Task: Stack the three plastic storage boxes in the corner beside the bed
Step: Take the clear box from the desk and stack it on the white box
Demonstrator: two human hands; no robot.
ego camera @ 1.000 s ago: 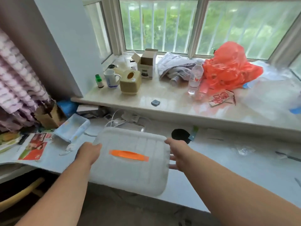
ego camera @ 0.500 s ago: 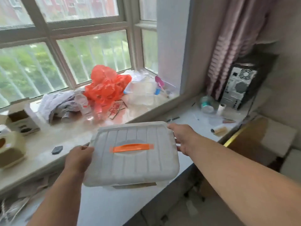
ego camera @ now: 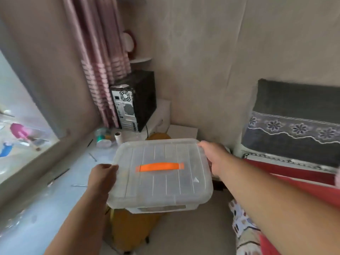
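Grey walls [ego camera: 211, 61] are meeting in a corner ahead of me, and I am holding a plastic box [ego camera: 161, 173] in the air in front of it, above the floor. It is a clear box with a ribbed lid and an orange handle [ego camera: 159, 166] lying flat in the middle of the lid. I am keeping it almost level. My left hand [ego camera: 102, 176] is gripping the left edge, with the fingers closed over the rim of the lid. My right hand [ego camera: 214, 157] is gripping the far right corner, with the fingers wrapped around the edge and hidden under it. Just below the box a yellow stool [ego camera: 132, 230] is standing on the floor. To the left a pale desk [ego camera: 46, 208] is running along under the window. At its far end a black computer tower [ego camera: 135, 100] is standing beside a pink curtain [ego camera: 103, 61]. On the right a bed with a red cover [ego camera: 303, 183] and a dark headboard [ego camera: 296, 115] is showing.
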